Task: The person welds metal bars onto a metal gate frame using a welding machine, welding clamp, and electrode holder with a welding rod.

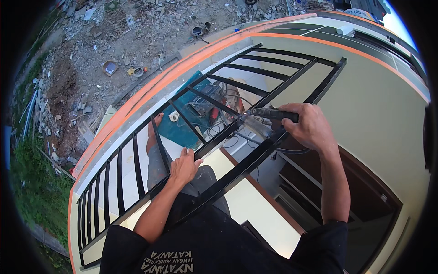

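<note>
A long black metal railing [226, 132] with several crossbars runs diagonally before me. My right hand [312, 127] is closed around the black handle of a welding electrode holder [267, 113], whose tip reaches a joint in the middle rail. A small bright spot and a whitish haze show at that joint. My left hand [183, 168] lies closed over the same rail lower down, its fingers bent around the bar and partly hidden. A dark cable [294, 151] passes behind the railing below my right hand.
Beyond the bars, a welding machine [200, 101], a red-handled tool [213, 116] and tangled cables lie around a teal cloth [165, 129]. A bare foot [158, 119] stands near it. An orange-edged ledge [137, 101] borders rubble-strewn ground [91, 59]. At the lower right is a dark opening [365, 208].
</note>
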Demonstrator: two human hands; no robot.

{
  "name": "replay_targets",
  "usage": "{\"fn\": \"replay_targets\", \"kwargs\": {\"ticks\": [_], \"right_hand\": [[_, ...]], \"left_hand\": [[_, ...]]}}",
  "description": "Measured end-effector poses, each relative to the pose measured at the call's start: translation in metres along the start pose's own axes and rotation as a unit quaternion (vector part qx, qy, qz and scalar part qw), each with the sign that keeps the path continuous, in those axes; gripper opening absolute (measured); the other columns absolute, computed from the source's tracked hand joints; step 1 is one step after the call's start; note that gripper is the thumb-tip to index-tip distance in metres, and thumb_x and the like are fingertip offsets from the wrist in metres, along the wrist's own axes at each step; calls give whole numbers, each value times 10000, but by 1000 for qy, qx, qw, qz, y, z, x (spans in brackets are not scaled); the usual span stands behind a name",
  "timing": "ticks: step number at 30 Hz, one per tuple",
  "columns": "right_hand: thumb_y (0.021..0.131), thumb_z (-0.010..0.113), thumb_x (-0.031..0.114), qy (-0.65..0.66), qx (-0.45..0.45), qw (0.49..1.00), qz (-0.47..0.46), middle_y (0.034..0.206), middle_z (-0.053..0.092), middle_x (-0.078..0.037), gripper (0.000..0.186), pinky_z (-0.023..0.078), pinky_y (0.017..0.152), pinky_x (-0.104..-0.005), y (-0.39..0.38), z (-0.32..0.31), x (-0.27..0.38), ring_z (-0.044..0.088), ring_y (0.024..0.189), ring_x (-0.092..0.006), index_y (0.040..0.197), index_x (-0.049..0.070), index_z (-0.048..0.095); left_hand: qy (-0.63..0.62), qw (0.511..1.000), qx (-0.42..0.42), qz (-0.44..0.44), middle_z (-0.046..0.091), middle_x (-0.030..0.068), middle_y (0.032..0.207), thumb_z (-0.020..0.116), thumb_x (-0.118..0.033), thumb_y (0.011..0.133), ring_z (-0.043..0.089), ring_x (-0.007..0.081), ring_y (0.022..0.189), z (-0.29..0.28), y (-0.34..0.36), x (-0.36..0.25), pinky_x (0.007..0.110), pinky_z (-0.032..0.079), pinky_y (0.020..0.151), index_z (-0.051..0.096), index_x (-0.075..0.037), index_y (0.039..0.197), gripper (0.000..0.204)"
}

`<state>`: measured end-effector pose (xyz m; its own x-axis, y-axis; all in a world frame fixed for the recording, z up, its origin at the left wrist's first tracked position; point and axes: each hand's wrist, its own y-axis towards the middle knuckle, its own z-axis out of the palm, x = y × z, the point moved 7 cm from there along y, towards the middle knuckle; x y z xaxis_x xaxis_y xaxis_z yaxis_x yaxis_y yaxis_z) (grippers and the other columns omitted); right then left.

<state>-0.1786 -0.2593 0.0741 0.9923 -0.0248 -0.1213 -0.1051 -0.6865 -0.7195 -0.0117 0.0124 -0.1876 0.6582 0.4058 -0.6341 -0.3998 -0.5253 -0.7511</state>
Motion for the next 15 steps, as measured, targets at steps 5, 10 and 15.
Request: {"fn": "replay_targets", "kwargs": {"ticks": [5, 10, 15], "right_hand": [[785, 648, 136, -3, 8, 1000, 3, 742, 683, -234, 362, 564, 760, -433, 0, 2, -2, 685, 689, -368, 1116, 34, 750], [773, 643, 130, 4, 9, 1000, -2, 744, 686, -235, 369, 566, 766, -430, -2, 2, -3, 689, 692, -369, 1111, 28, 749], [754, 634, 119, 5, 19, 1000, 16, 784, 700, -239, 380, 568, 780, -434, -3, 1, 1, 698, 721, -379, 1102, 14, 747]], "left_hand": [[-2, 1000, 1, 0, 714, 287, 899, 640, -395, 953, 697, 468, 913, 0, 0, 1, 535, 531, 817, 522, 21, 1375, 605], [-6, 1000, 14, -5, 715, 285, 905, 633, -400, 956, 698, 465, 917, 0, 0, 1, 534, 533, 821, 513, 21, 1384, 612], [8, 1000, 21, -11, 708, 305, 970, 612, -419, 962, 690, 465, 956, -2, 0, 0, 539, 531, 844, 500, 16, 1391, 622]]}}
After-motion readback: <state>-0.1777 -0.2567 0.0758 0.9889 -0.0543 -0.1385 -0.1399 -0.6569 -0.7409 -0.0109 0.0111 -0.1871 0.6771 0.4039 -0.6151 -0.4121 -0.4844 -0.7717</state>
